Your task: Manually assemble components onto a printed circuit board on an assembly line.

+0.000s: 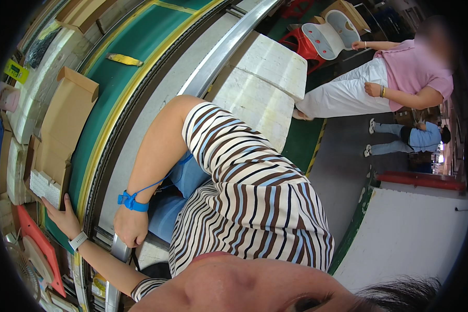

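My left hand (62, 216), with a white watch at the wrist, rests at the lower end of an open brown cardboard box (57, 122). Its thumb and fingers span that end, where a white ribbed piece (46, 184) shows. The box stands on the green conveyor belt (106, 86). My right hand (130, 227) is closed beside the metal rail (122, 248), apart from the box; its curled fingers hide whatever may be inside. Around the right wrist sits a blue wrist strap (132, 201) with a thin blue cord.
A yellow strip-like piece (125, 60) lies on the belt. Beyond it are foam blocks (39, 83), a red-orange panel (39, 249) and a fan (23, 265). White boards (260, 86) lie near my right elbow. A red chair (301, 49) and two people (411, 73) are behind.
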A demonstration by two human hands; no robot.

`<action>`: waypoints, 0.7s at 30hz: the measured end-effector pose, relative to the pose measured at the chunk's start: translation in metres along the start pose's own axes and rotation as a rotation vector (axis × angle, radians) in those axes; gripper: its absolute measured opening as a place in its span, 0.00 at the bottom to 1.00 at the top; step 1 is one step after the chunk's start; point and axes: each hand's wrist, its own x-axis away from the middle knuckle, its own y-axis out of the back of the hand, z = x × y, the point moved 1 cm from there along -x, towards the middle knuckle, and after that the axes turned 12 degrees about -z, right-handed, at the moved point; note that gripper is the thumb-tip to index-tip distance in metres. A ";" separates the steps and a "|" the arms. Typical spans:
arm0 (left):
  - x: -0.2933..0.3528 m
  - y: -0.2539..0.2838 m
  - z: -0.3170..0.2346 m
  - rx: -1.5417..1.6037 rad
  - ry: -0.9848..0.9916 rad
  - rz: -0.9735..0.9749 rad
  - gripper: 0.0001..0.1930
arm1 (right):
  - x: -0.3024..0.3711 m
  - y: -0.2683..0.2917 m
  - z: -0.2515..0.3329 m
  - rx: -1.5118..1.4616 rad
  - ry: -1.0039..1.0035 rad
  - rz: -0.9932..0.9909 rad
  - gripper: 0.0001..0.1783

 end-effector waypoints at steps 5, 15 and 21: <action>0.000 -0.001 0.000 -0.003 -0.014 -0.009 0.39 | 0.000 -0.002 -0.002 -0.004 -0.004 0.003 0.11; -0.001 -0.001 -0.002 -0.006 -0.008 -0.008 0.38 | 0.003 0.006 0.005 -0.007 -0.002 -0.033 0.11; -0.002 -0.002 -0.001 -0.006 0.002 0.003 0.38 | 0.003 0.008 0.008 -0.017 -0.015 -0.034 0.11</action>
